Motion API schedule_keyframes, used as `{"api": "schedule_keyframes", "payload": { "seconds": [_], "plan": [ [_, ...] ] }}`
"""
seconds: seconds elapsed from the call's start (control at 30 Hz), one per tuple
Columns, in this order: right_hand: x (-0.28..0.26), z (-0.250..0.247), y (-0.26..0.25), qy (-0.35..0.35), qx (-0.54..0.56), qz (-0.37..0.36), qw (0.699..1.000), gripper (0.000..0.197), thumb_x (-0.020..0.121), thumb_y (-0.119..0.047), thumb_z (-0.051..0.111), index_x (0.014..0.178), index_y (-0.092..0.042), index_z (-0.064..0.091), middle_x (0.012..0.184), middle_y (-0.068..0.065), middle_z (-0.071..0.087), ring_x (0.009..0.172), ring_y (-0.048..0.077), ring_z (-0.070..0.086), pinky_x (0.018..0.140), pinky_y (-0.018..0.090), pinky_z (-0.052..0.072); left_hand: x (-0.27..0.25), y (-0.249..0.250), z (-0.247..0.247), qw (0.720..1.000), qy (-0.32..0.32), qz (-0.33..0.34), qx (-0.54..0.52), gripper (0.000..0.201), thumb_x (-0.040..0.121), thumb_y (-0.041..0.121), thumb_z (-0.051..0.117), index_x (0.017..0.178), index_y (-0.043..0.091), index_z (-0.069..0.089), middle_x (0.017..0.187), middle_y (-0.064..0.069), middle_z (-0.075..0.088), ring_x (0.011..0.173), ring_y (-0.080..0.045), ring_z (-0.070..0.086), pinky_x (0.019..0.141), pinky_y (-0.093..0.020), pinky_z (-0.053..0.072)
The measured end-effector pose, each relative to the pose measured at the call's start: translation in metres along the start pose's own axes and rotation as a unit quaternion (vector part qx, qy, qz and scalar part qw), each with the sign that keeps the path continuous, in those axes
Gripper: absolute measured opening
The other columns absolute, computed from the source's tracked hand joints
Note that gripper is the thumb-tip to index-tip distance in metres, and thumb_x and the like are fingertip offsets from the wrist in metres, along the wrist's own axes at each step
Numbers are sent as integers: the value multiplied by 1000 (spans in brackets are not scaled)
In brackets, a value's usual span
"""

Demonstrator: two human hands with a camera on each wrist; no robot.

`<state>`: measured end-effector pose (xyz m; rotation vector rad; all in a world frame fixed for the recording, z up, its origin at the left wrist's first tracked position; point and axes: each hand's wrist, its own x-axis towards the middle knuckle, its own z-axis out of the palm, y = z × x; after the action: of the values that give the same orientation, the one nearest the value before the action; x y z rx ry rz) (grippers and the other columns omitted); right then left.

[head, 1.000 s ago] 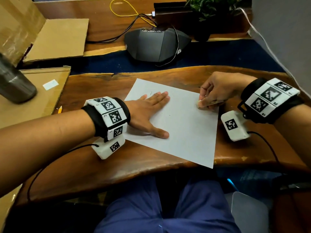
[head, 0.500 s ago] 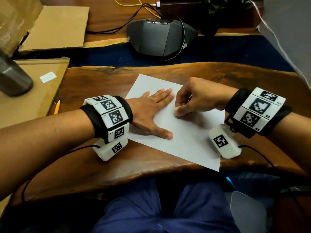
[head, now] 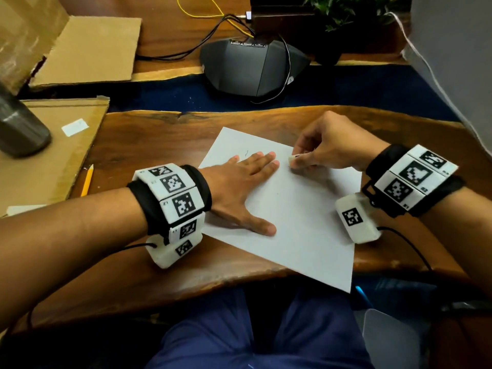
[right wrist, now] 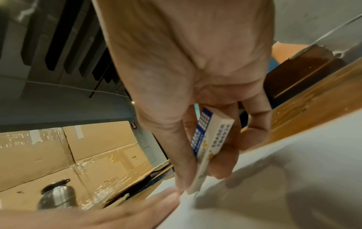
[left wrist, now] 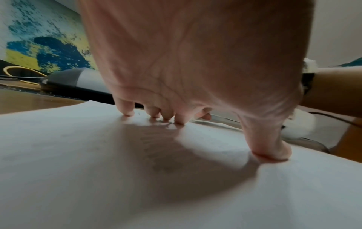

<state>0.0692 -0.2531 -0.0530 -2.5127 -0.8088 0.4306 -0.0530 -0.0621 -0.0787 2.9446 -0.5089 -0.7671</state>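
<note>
On the wooden surface, mid-frame, the left hand lies spread flat on the paper while the right hand pinches an eraser; short, light strokes beside the fingertips should avoid creasing.

Dim warm light, soft shadow under left hand on paper, wrist views blurred, edges bent, cardboard glare at 8 o'clock
</note>
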Motion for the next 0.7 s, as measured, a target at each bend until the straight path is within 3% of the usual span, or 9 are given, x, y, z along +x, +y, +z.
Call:
{"api": "schedule_keyframes", "payload": {
  "seconds": [0.1, 0.23, 0.43, 0.7],
  "plan": [
    [3, -8, 6, 18, 12, 5, 1000, 16, 76, -30, 87, 80, -17, 78, 75, 0, 76, 69, 13, 72, 57, 20, 53, -7, 13, 6, 1000, 5, 11, -12, 127, 69, 91, 45, 153, 24, -23, 158, 6, -33, 146, -12, -29, 122, -44, -10],
    [0, -14, 10, 17, 23, 8, 1000, 16, 80, -33, 82, 80, -18, 78, 70, -2, 75, 64, 10, 70, 54, 16, 48, -9, 18, 4, 1000, -3, -8, -16, 129, 68, 91, 48, 152, 26, -26, 156, 1, -37, 145, -18, -31, 122, -45, -8],
    [-4, -10, 13, -7, 36, 14, 999, 12, 80, -29, 82, 82, -17, 80, 75, -3, 76, 64, 8, 71, 51, 12, 48, -5, 26, -5, 998, -39, -40, 15, 138, 64, 91, 53, 152, 19, -27, 157, -2, -36, 147, -19, -26, 124, -43, -2],
    [-7, -2, 11, -22, 72, 11, 997, 15, 79, -27, 83, 86, -14, 81, 80, -2, 78, 68, 10, 73, 55, 15, 55, -6, 31, -11, 996, -58, -63, 21, 140, 62, 91, 55, 152, 20, -26, 157, 0, -36, 148, -19, -24, 123, -50, 3]
  ]
}}
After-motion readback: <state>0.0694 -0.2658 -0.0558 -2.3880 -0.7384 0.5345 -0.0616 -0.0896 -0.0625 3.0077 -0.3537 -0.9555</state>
